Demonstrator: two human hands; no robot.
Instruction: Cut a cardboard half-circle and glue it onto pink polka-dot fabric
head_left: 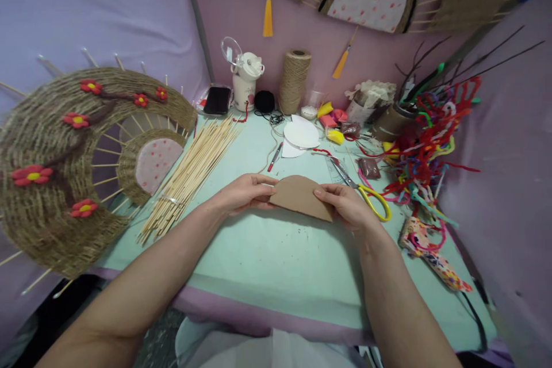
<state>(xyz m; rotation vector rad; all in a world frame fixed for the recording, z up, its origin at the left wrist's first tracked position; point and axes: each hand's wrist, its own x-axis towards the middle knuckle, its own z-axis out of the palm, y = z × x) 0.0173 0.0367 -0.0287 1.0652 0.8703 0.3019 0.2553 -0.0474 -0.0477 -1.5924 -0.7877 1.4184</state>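
A brown cardboard half-circle [299, 195] is held between my two hands above the pale green table, its curved edge facing away from me. My left hand [249, 192] pinches its left end, thumb on top. At the right end, my right hand [340, 200] grips it between thumb and fingers. Close to my right hand lie scissors with yellow handles [374, 198], blades pointing away. Beyond the cardboard are a red-and-grey pen [275, 157] and white paper cutouts [301, 133].
Left of my hands lies a bundle of wooden sticks [190, 175], beside a large twine-woven fan with red flowers [76, 121]. A twine spool [295, 81] and a white mug [244, 86] stand behind. Colourful pipe cleaners [426, 149] and a floral-patterned glue gun [435, 253] are at right.
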